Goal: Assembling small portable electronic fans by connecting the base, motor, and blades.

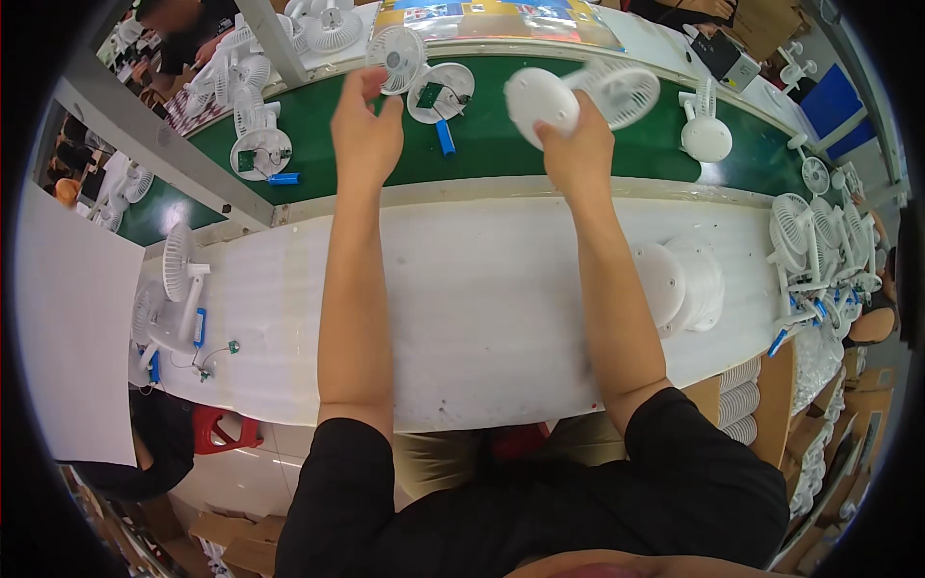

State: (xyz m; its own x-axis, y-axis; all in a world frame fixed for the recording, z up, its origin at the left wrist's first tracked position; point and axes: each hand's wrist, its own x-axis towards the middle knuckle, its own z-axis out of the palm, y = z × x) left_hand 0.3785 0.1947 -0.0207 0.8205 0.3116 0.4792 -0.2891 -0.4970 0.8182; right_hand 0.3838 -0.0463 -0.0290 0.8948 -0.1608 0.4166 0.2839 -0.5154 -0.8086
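My right hand [580,144] grips a small white desk fan [541,104] by its round base, thumb on the flat underside. The fan's caged head [628,94] is blurred and points right, over the green conveyor belt [511,159]. My left hand [368,135] reaches over the belt with thumb and fingers apart and holds nothing that I can see. Beside its fingertips lies another white fan [398,56] with its base opened. A green circuit board [430,94] shows in that base, and a blue battery [444,138] hangs from it by wires.
A stack of white round base covers [679,284] stands on the white worktable [472,318], right of my right forearm. More fans lie along the belt, including one opened fan [260,154] at left. Fans crowd both table ends. A grey metal post [164,135] rises at left.
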